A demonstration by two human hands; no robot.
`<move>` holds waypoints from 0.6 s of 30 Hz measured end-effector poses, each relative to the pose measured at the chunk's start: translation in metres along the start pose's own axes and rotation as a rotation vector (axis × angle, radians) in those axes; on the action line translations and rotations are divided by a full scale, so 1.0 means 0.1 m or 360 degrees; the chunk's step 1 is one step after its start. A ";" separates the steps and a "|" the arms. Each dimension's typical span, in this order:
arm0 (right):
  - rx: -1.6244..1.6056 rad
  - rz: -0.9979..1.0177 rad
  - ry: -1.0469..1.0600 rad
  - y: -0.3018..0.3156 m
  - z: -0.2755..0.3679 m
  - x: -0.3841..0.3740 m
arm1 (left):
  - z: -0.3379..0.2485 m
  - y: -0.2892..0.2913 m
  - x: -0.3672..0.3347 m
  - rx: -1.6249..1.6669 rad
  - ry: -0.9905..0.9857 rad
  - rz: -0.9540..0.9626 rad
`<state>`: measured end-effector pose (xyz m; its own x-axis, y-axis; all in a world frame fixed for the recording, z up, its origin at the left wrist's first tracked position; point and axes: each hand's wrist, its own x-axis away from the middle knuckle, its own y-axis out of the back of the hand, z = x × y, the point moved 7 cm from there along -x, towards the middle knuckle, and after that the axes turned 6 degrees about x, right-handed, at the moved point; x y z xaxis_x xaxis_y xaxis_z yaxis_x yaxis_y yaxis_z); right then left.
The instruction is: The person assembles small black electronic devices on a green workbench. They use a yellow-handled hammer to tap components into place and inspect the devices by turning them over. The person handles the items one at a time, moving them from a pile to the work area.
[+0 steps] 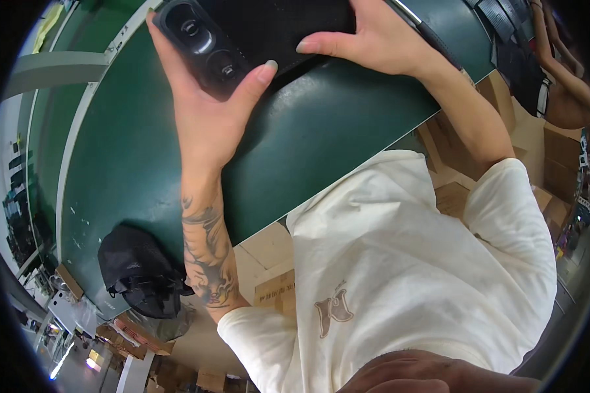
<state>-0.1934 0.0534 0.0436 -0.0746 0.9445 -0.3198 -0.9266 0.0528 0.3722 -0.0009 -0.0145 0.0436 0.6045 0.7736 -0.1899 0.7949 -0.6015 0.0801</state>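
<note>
At the top of the view I hold a black box-shaped item (275,33) between both hands, above the green tabletop. Its left end is glossy, with two round, lens-like recesses; I cannot tell its exact kind, and its far side is cut off. My left hand (210,118) is wrapped round that left end, thumb along the near edge. My right hand (373,42) grips the right part, its thumb lying on the dark surface and its other fingers hidden. A black pen-like stick (426,33) lies just beyond my right wrist.
The green table (308,144) has a pale edge facing me. A black cap or bag (141,268) rests at its left corner. Cardboard boxes (465,137) stand below the table at right. Another person's arm (564,72) and black items (505,19) are at the far right.
</note>
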 end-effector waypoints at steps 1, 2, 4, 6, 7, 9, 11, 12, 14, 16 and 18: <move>0.0102 -0.0017 0.0003 0.03 -0.03 0.03 | 0.04 -0.03 -0.01 0.0028 0.0010 0.0021; 0.0060 -0.0012 -0.0038 0.02 -0.02 0.02 | 0.06 -0.01 0.00 0.0110 -0.0009 0.0007; -0.0019 -0.0001 -0.0108 -0.02 0.05 0.00 | 0.12 0.01 0.00 0.0273 -0.0061 -0.0013; 0.0232 -0.0039 -0.0042 -0.03 0.11 0.00 | 0.08 0.03 0.00 0.0193 -0.0165 -0.0016; 0.0316 -0.0052 0.0018 -0.06 0.09 0.04 | 0.07 0.06 0.03 0.0207 -0.0172 -0.0058; 0.0352 -0.0056 0.0049 -0.08 0.07 0.02 | 0.04 0.09 0.02 0.0205 -0.0210 -0.0156; 0.0242 -0.0021 -0.0046 -0.14 0.01 0.01 | 0.09 0.10 0.06 0.0188 -0.0233 -0.0271; 0.0203 -0.0064 -0.0013 -0.14 0.04 0.00 | 0.09 0.10 0.06 0.0143 -0.0235 -0.0291; 0.0141 -0.0143 0.0035 -0.13 0.17 0.00 | 0.07 0.08 0.06 0.0077 -0.0231 -0.0332; -0.0064 -0.0270 -0.0037 -0.09 0.26 -0.04 | 0.03 0.01 0.08 0.0099 -0.0219 -0.0305; -0.0210 -0.0359 -0.0101 -0.08 0.20 -0.06 | -0.01 -0.06 0.10 0.0163 -0.0219 -0.0287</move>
<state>-0.1781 0.0534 0.0600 0.1587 0.9322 -0.3252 -0.9576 0.2256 0.1794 0.0005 -0.0036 0.0421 0.4351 0.8400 -0.3242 0.8755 -0.4788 -0.0657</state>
